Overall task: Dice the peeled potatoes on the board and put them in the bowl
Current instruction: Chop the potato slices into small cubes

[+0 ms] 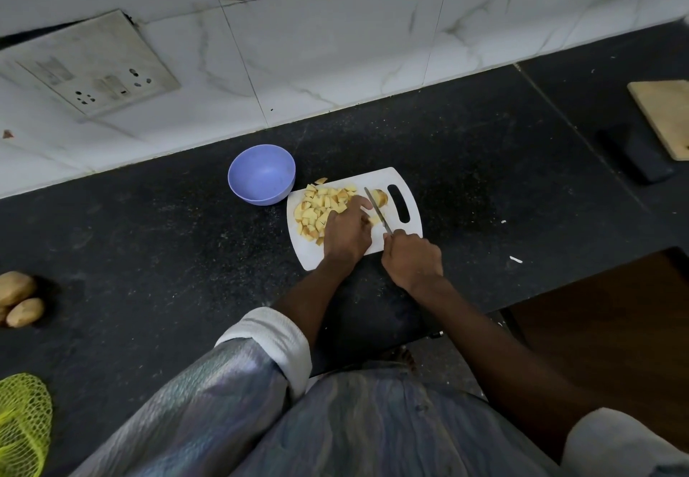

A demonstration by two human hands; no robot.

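At the far left edge lie two unpeeled potatoes (pixel 18 303), with a yellow-green mesh bag (pixel 22 420) in the lower left corner. Left of centre, an empty lavender bowl (pixel 261 174) sits just beside the white cutting board (pixel 406 182). Diced potato pieces (pixel 317 208) are heaped on the board's left part. The left hand (pixel 346 232), fingers curled, steadies a potato piece (pixel 381 197). The right hand (pixel 412 262) grips a knife (pixel 377 209), blade across that piece. A wooden board (pixel 667 115) lies at the right edge.
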